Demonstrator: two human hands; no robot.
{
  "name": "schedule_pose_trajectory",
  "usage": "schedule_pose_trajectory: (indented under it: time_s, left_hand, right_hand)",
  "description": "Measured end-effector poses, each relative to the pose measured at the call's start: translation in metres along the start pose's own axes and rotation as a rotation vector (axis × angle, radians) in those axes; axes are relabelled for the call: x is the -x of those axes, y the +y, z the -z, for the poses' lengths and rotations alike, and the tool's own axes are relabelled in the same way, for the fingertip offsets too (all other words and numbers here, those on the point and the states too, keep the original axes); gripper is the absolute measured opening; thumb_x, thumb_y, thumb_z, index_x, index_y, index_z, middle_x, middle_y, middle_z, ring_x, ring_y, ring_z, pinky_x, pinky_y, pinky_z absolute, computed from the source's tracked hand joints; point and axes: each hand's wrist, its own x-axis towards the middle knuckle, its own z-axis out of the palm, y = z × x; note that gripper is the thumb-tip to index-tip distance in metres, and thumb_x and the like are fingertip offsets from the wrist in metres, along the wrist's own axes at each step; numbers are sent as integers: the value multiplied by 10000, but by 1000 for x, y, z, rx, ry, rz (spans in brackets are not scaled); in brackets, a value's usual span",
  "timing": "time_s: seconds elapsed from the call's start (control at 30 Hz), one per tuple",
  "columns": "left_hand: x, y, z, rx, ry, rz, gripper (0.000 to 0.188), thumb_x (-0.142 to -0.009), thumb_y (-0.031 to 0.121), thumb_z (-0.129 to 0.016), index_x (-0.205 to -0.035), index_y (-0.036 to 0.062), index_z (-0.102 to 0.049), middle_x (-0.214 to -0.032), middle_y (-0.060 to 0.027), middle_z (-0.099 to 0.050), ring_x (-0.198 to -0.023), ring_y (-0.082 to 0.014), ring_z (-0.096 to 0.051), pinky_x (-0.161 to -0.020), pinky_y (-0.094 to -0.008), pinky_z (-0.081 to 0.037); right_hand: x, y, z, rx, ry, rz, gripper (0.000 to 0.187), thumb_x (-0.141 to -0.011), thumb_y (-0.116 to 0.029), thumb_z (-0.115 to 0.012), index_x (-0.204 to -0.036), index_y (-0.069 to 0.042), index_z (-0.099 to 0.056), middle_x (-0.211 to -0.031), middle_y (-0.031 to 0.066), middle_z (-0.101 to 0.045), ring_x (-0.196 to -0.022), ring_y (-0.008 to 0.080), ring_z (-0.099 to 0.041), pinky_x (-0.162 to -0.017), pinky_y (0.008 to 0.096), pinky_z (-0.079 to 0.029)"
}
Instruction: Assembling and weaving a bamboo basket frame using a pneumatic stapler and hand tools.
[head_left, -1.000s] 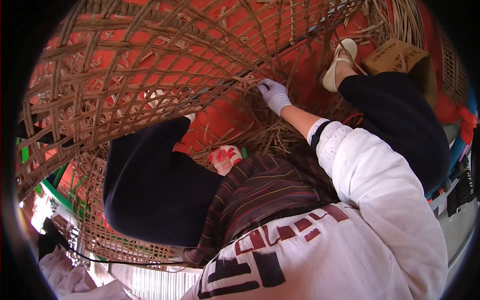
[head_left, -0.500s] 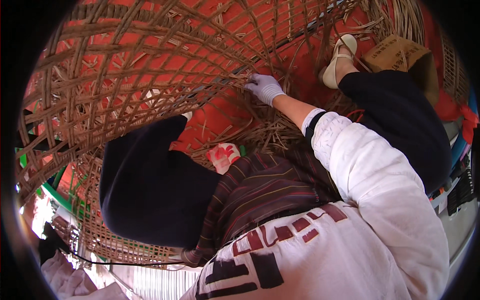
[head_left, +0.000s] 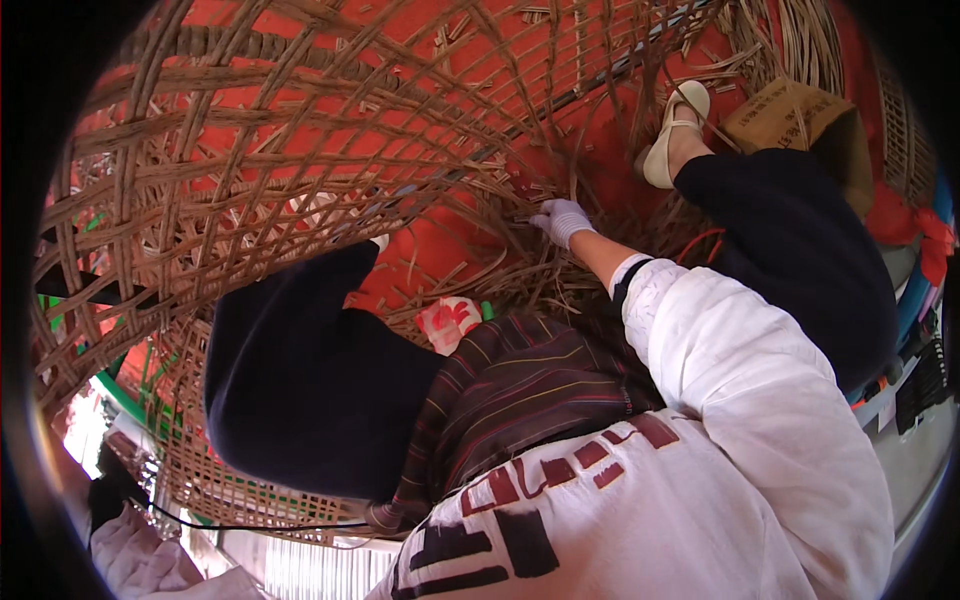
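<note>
A large open-lattice wicker weave [head_left: 270,165] of brown cane strips rises across the upper left, over my bent left leg. My right hand [head_left: 565,221], in a pale glove with a ribbed cuff, is below the weave's lower edge, over loose cane strips [head_left: 545,270]. Its fingers are drawn together at a thin dark piece; what they hold is too small to make out. My left hand is out of sight; only its white sleeve [head_left: 140,550] and black wristband [head_left: 108,495] show at the lower left rim.
A cardboard box [head_left: 790,115] stands at the upper right, behind a bundle of long cane strips [head_left: 800,45]. My right shoe [head_left: 678,135] rests on the red floor covering [head_left: 400,270], scattered with cane scraps. A red-and-white packet [head_left: 448,322] lies between my legs.
My right hand has come away from the weave's edge, moving right and down toward the loose strips. The view has shifted slightly.
</note>
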Motion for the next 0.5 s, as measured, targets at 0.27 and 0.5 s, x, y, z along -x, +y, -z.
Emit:
schedule_pose_trajectory:
  time_s: [0.27, 0.5]
  left_hand:
    - [15, 0, 10, -4, 21, -14, 322, -992, 283, -522, -1152, 40, -661, -1011, -34, -662, -962, -131, -586, -885, -306, -475]
    - [20, 4, 7, -4, 25, -27, 321, -992, 282, -521, -1147, 40, -663, -1008, -33, -662, -957, -133, -588, -881, -308, -477]
  right_hand:
    - [10, -39, 45, -463, 320, 191, 500, -879, -379, -648, -1308, -136, -564, -1034, 169, -683, -924, 324, -663, -883, 375, -499]
    - [-42, -46, 34, -665, 365, 196, 602, -857, -348, -678, -1303, 15, -501, -889, 179, -663, -732, 244, -662, -729, 342, -521]
